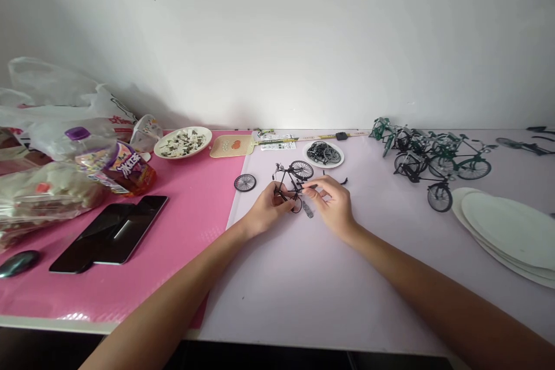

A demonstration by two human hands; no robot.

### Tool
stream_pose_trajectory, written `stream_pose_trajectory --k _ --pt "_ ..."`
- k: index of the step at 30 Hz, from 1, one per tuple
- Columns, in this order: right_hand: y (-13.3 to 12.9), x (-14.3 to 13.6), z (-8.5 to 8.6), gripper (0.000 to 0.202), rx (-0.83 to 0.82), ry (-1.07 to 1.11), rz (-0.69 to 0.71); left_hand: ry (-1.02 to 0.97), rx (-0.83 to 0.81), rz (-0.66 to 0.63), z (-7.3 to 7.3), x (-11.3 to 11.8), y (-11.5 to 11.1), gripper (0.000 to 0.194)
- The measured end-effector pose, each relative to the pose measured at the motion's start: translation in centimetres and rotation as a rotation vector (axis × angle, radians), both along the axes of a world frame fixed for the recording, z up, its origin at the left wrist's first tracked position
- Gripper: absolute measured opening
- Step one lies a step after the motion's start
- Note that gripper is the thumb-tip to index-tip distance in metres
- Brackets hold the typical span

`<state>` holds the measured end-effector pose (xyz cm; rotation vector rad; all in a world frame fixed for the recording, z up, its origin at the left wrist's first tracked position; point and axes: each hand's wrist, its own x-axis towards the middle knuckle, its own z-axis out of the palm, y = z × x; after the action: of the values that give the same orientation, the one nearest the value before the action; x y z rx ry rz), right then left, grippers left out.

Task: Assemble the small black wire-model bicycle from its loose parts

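A black model bicycle (282, 180) stands at a tilt in the middle of the table, one spoked wheel fitted at its far end. My left hand (272, 205) is closed round its frame from the left. From the right, my right hand (332, 202) has thumb and forefinger pinched at the frame; what lies between those fingertips is too small to make out. A small grey flat part (307, 209) lies between my hands. One loose spoked wheel (245, 182) rests to the left, and a thin black piece (344, 181) is behind my right hand.
A plate of black wheels (323, 154) stands behind the bicycle. Several green and black model bicycles (437, 156) crowd the back right, near stacked white plates (511, 231). On the pink left side are phones (108, 237), a drink bottle (117, 165), bags (47, 185) and a bowl of small parts (182, 143).
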<state>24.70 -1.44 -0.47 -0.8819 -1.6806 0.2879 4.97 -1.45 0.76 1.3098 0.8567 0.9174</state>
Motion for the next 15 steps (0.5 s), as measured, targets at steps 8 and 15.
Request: stream_pose_trajectory --k 8,15 --pt "-0.02 -0.31 0.24 0.012 0.081 -0.033 0.032 0.072 -0.031 0.010 0.62 -0.08 -0.09 0.035" --pt "-0.36 -0.48 0.12 0.028 0.069 -0.032 0.041 0.096 -0.040 -0.011 0.56 -0.13 -0.01 0.035"
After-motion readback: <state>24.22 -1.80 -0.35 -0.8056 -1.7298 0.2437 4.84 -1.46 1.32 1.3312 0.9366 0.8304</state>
